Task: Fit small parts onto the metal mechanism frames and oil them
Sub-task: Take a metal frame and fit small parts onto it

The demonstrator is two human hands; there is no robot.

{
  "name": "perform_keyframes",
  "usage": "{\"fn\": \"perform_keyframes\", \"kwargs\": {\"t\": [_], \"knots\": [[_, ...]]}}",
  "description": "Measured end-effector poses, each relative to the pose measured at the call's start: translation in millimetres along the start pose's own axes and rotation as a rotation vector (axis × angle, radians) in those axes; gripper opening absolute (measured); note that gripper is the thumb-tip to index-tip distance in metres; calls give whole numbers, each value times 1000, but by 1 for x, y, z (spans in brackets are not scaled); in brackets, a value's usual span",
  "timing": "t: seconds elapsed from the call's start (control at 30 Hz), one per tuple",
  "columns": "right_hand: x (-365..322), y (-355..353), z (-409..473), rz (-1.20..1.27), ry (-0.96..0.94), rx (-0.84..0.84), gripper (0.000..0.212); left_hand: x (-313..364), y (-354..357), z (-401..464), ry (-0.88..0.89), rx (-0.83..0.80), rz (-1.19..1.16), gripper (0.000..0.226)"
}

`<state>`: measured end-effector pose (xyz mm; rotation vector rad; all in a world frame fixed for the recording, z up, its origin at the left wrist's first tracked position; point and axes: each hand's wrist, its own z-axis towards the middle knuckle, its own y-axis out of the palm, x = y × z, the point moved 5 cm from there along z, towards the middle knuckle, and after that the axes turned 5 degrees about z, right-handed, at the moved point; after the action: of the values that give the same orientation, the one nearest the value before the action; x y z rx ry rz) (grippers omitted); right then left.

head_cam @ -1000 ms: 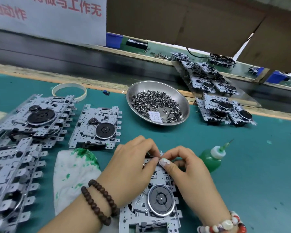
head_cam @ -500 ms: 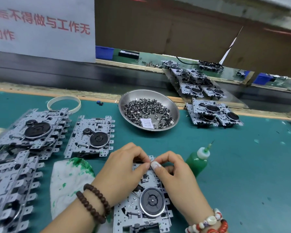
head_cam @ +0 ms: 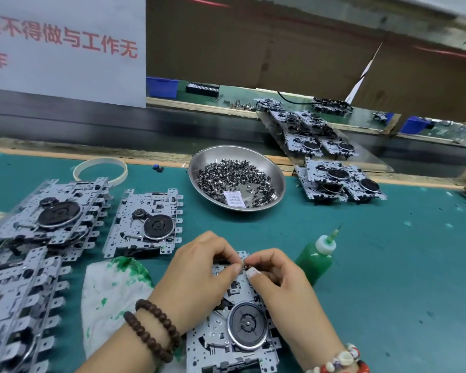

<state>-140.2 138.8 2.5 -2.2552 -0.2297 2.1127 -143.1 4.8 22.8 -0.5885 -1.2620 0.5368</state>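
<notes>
Both hands meet over the far end of the metal frame point(head_cam: 234, 327). The left hand point(head_cam: 199, 273) comes in from the near left, a dark bead bracelet on its wrist, fingers curled, thumb tip meeting the right thumb. The right hand point(head_cam: 277, 281), fingers curled too, seems to pinch something tiny there; beads circle its wrist.

Bare forearms, no sleeves. Double loop of dark brown round wooden beads point(head_cam: 152, 333) around left wrist at 7 o'clock; red, white and shell-like mixed bracelet point(head_cam: 342, 360) around right wrist at 5 o'clock.
</notes>
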Motion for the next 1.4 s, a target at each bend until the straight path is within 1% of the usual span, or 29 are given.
{"fn": "perform_keyframes", "kwargs": {"t": [0.43, 0.57, 0.73, 0.77, 0.87, 0.93, 1.03, 1.13, 1.2, 1.23, 1.3, 1.33, 1.4], "knots": [[-3, 2, 2, 3, -3, 42, 22, 1, 1, -2, -12, 9, 4, 14], [-5, 4, 2, 28, 11, 63, 23, 7, 1, -6, 41, 9, 24, 25], [-4, 5, 3, 23, 61, 74, 19, 12, -1, -10, 124, 14, 77, 36], [-4, 5, 4, 29, 70, 72, 18, 13, -1, -11, 148, 18, 99, 36], [-3, 6, 5, 46, 97, 66, 16, 16, -1, -14, 193, 13, 191, 22], [-4, 7, 6, 32, 105, 57, 16, 17, -1, -14, 206, 20, 232, 21], [-7, 8, 0, -17, 51, 56, 18, 15, 0, -14, 190, 27, 236, 19], [-9, 4, -23, -193, -82, 57, 22, 11, -1, -15, 147, 68, 127, 21], [-9, -8, -41, -240, -153, 102, 29, 8, 0, -14, 107, 84, 39, 31], [-9, -18, -48, -217, -194, 164, 32, 8, 0, -13, 89, 86, 11, 36], [-8, -44, -57, -143, -255, 347, 36, 6, 1, -11, 54, 83, -24, 38], [-6, -56, -57, -108, -259, 421, 38, 6, 2, -9, 42, 85, -39, 38], [-2, -68, -48, -85, -228, 452, 44, 7, 3, -7, 28, 95, -77, 37]]}}
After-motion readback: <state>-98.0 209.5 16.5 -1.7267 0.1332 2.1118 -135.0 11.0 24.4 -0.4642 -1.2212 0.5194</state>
